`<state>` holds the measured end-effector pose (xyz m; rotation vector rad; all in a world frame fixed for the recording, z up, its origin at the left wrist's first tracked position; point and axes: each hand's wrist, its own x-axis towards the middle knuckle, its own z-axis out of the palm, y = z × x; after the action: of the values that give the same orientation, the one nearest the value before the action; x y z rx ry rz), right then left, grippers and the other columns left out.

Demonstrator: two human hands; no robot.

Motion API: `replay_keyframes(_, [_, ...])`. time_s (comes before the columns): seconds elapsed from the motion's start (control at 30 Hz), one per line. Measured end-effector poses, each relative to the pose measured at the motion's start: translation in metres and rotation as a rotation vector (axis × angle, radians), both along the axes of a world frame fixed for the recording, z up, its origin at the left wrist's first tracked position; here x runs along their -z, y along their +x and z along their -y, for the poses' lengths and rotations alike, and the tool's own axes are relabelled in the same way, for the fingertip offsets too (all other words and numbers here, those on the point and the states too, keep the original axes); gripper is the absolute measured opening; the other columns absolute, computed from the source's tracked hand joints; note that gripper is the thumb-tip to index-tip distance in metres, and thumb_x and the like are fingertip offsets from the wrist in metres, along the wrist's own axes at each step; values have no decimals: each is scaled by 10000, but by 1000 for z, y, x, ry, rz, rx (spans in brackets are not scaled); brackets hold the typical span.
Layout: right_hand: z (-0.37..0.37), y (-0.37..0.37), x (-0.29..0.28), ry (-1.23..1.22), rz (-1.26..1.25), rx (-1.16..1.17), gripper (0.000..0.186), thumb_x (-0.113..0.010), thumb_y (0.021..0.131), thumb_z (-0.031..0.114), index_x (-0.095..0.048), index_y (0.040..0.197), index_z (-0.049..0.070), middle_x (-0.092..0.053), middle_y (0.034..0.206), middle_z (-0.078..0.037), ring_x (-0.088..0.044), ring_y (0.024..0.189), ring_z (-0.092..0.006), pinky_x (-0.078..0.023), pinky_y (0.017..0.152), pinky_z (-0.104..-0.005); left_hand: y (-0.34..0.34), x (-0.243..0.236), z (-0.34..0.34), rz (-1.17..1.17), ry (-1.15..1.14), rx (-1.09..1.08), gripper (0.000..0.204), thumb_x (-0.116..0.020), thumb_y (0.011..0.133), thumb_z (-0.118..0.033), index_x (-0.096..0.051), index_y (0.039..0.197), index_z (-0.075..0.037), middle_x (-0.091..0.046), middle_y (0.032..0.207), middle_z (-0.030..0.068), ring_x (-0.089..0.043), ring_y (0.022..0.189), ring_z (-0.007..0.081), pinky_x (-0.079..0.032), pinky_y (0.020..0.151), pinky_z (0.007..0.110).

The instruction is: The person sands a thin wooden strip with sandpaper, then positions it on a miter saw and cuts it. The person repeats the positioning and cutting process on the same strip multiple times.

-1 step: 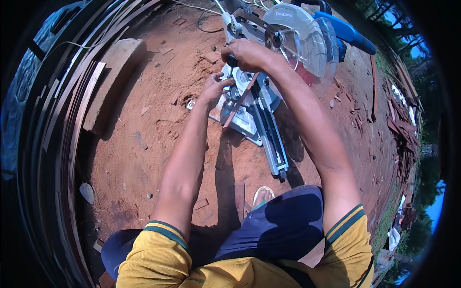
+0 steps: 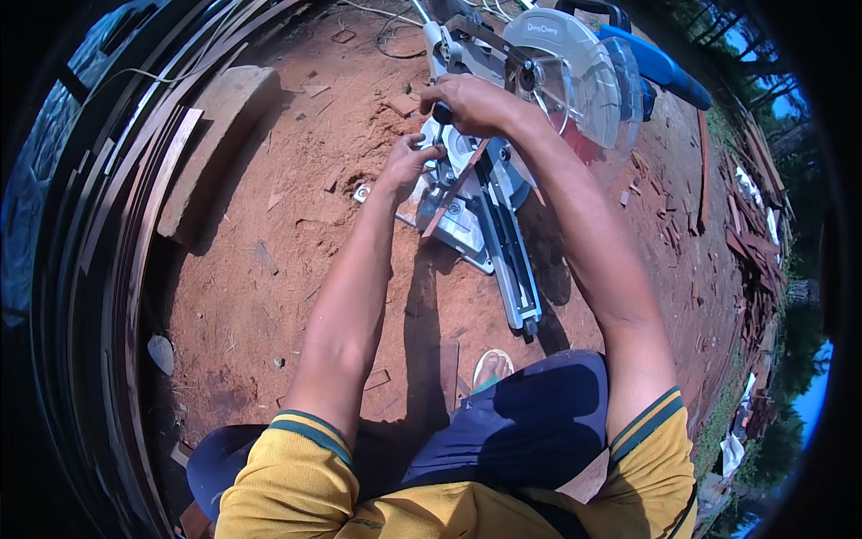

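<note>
While the right hand (image 2: 467,103) is curled pretty much closed around a black knob (image 2: 442,113), the left hand (image 2: 406,169) sits just below it, half open with thumb and fingers apart by the saw's clamp, and I can't tell if it's actually gripping anything. Right under them, a thin reddish wood strip (image 2: 453,193) lies slantwise across the base of the miter saw (image 2: 548,38), which sits on red dirt (image 2: 269,305), with long boards (image 2: 135,216) stacked off to the left.

The head-worn fisheye looks down past both forearms (image 2: 348,287), its dark rim hard to read.
</note>
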<state>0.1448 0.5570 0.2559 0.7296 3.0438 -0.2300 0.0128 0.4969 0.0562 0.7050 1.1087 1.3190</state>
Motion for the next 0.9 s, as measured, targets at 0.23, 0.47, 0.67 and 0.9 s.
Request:
replay_keyframes(0.23, [-1, -14, 4, 167, 153, 379, 637, -657, 966, 546, -750, 979, -85, -726, 935, -327, -716, 976, -463, -559, 890, -528, 1, 1, -8, -265, 21, -53, 912, -898, 744, -251, -462, 1445, 136, -632, 1312, 256, -641, 1182, 298, -520, 973, 371])
replay_keyframes(0.47, [10, -9, -18, -57, 39, 7, 385, -766, 810, 74, -692, 1186, 33, -684, 1171, -208, -662, 1138, -385, -522, 976, -458, 2, -8, -7, -304, 27, -77, 888, -916, 668, -283, -550, 1385, 90, -678, 1229, 248, -671, 1119, 294, -520, 982, 356])
replay_keyframes(0.67, [0, -23, -13, 5, 257, 510, 456, -738, 901, 404, -689, 1127, 11, -719, 907, -240, -727, 955, -398, -556, 895, -485, 3, -4, -8, -327, -2, -80, 894, -928, 676, -299, -548, 1392, 77, -696, 1198, 229, -687, 1081, 284, -534, 950, 368])
replay_keyframes(0.9, [2, -14, -20, -113, -22, 0, 344, -785, 835, 99, -716, 1171, 76, -670, 1184, -180, -630, 1186, -377, -513, 1004, -437, -1, -2, -12, -333, 16, -23, 887, -918, 700, -284, -537, 1406, 94, -690, 1217, 223, -685, 1084, 270, -532, 955, 357])
